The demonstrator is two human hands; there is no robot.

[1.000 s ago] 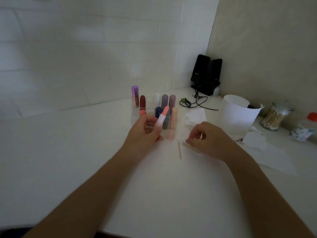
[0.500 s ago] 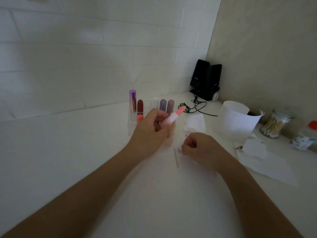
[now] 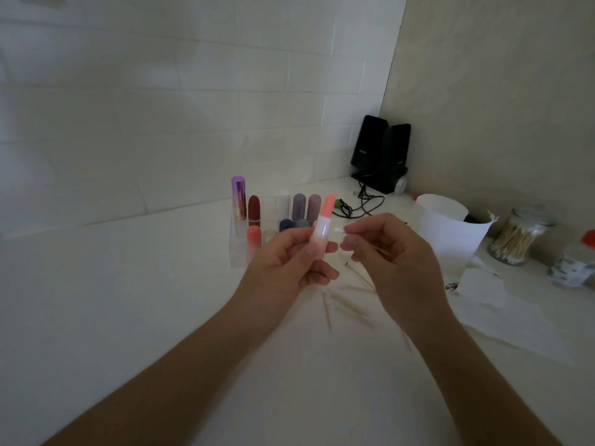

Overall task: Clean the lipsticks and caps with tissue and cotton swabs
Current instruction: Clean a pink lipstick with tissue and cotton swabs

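Left grip (image 3: 283, 262) holds a coral lipstick (image 3: 323, 222), right grip (image 3: 396, 255) pinches a cotton swab (image 3: 339, 230) beside it; speaker (image 3: 367, 146) lettering unreadable.

left hand (image 3: 283, 262): grips coral lipstick (image 3: 323, 220), tilted upright
right hand (image 3: 391, 252): pinches cotton swab (image 3: 340, 230), tip beside lipstick
bench (image 3: 128, 300): loose swabs (image 3: 341, 305) below the hands
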